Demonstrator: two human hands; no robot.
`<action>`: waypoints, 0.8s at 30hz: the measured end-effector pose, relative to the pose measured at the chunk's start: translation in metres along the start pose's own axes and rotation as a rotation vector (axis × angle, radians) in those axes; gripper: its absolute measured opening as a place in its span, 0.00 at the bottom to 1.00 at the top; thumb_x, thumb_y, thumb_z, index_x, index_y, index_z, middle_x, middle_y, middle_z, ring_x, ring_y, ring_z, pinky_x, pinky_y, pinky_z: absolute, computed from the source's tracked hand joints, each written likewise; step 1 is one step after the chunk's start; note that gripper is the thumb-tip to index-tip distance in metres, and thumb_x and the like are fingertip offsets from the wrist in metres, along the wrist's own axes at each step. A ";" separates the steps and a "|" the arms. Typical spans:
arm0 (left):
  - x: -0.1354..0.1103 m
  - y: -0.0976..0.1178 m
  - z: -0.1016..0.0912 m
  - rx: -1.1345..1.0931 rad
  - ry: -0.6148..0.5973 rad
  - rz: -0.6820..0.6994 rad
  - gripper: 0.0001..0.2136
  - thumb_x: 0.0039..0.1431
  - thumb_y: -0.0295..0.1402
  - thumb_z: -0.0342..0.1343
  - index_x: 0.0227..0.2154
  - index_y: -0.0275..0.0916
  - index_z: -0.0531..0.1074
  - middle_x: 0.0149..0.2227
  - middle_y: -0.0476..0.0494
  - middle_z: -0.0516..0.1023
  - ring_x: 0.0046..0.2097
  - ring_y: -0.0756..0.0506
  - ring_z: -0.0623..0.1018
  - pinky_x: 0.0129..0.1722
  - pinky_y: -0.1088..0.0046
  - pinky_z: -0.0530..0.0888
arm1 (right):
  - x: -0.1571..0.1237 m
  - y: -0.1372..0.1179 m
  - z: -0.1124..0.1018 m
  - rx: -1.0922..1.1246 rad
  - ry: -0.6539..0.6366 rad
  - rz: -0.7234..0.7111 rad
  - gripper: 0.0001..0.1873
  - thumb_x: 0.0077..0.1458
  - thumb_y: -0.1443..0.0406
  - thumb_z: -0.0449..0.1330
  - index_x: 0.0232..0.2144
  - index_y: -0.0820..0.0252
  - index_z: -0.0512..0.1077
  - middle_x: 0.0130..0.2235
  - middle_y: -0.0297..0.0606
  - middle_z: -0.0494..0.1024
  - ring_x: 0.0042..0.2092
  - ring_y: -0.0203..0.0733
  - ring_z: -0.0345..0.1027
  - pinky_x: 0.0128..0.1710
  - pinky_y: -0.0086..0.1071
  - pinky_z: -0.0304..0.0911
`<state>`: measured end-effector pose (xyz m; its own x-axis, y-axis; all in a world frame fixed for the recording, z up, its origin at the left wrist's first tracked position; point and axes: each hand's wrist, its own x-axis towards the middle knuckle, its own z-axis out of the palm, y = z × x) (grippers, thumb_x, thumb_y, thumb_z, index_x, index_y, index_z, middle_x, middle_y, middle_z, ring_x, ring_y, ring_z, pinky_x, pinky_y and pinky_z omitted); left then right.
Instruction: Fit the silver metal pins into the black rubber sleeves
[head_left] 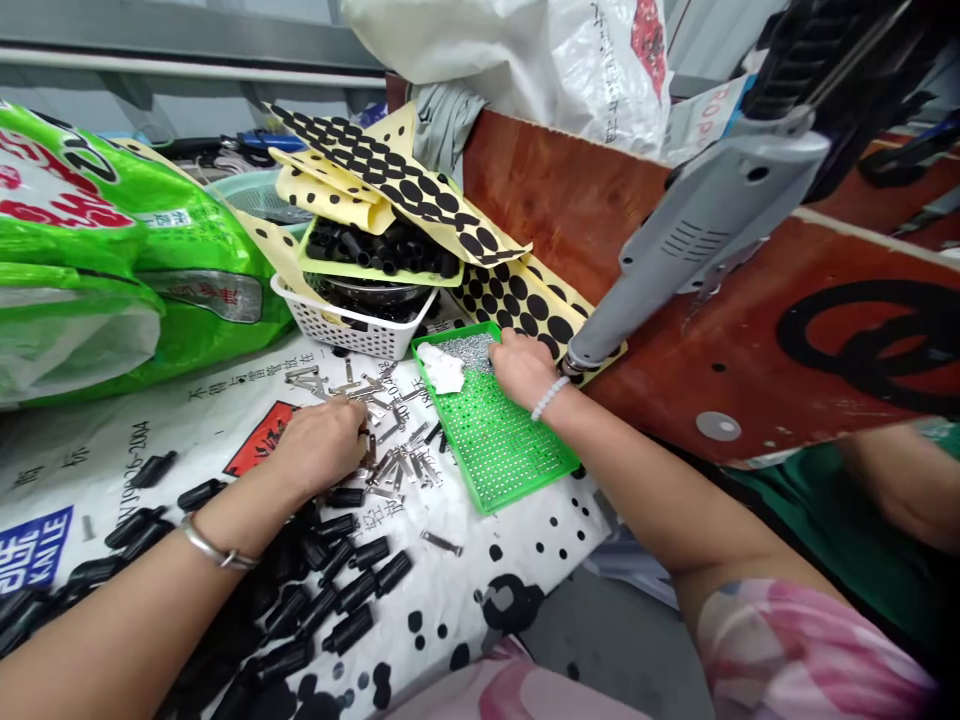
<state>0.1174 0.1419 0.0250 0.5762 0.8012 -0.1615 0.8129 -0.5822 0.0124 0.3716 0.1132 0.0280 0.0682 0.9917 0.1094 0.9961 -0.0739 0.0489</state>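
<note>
My left hand [326, 445] is closed over a scatter of small flat metal strips [405, 465] on the printed white sheet; whatever its curled fingers hold is hidden. My right hand [523, 370] reaches into the far end of a green perforated tray [517, 470], fingertips bent together at a heap of tiny silvery parts [471, 350]. Anything between those fingers is too small to make out. A crumpled white piece [442, 370] lies beside the heap in the tray. Many black cylindrical sleeves with narrower ends [349, 630] lie loose under and around my left forearm.
Behind the tray stands a white basket [349, 330] topped by a yellow-green tray of black tubes [382, 250]. Sheets of black round stickers [420, 190] lean there. A grey electric screwdriver [690, 230] hangs at right before a red-brown board [555, 190]. A green bag [150, 270] fills the left.
</note>
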 end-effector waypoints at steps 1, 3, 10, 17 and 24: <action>0.000 0.000 0.001 -0.013 0.002 -0.001 0.07 0.48 0.30 0.47 0.27 0.39 0.70 0.30 0.41 0.74 0.32 0.42 0.75 0.31 0.69 0.67 | -0.001 -0.002 -0.001 0.024 0.005 -0.004 0.11 0.52 0.75 0.50 0.31 0.68 0.73 0.36 0.50 0.71 0.35 0.43 0.64 0.28 0.34 0.50; -0.001 0.000 0.000 -0.055 0.013 0.003 0.06 0.48 0.31 0.47 0.26 0.39 0.69 0.29 0.42 0.73 0.32 0.43 0.74 0.32 0.68 0.67 | -0.004 -0.006 -0.007 0.085 0.019 -0.015 0.09 0.52 0.71 0.53 0.34 0.66 0.72 0.36 0.47 0.72 0.35 0.42 0.64 0.30 0.33 0.52; -0.015 -0.019 -0.009 -0.595 0.163 -0.086 0.09 0.51 0.40 0.51 0.31 0.39 0.68 0.29 0.48 0.73 0.27 0.49 0.71 0.27 0.74 0.67 | -0.022 -0.018 -0.027 0.497 0.084 -0.023 0.09 0.52 0.64 0.55 0.36 0.64 0.69 0.29 0.36 0.72 0.27 0.34 0.62 0.28 0.30 0.55; -0.059 -0.015 -0.017 -1.348 0.215 -0.299 0.18 0.44 0.39 0.62 0.38 0.36 0.71 0.28 0.48 0.76 0.30 0.50 0.74 0.30 0.77 0.71 | -0.055 -0.046 -0.027 1.050 -0.025 -0.143 0.08 0.52 0.64 0.55 0.35 0.62 0.67 0.21 0.27 0.64 0.20 0.28 0.55 0.19 0.26 0.50; -0.101 0.011 -0.008 -1.814 0.183 -0.424 0.16 0.44 0.34 0.65 0.36 0.36 0.71 0.30 0.47 0.80 0.29 0.52 0.77 0.32 0.78 0.75 | -0.097 -0.093 -0.035 1.058 0.022 -0.431 0.10 0.52 0.67 0.57 0.38 0.64 0.70 0.32 0.35 0.68 0.27 0.31 0.61 0.29 0.29 0.61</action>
<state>0.0690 0.0558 0.0488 0.2391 0.9089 -0.3416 -0.0969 0.3724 0.9230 0.2706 0.0204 0.0477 -0.2815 0.9100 0.3043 0.4850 0.4085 -0.7732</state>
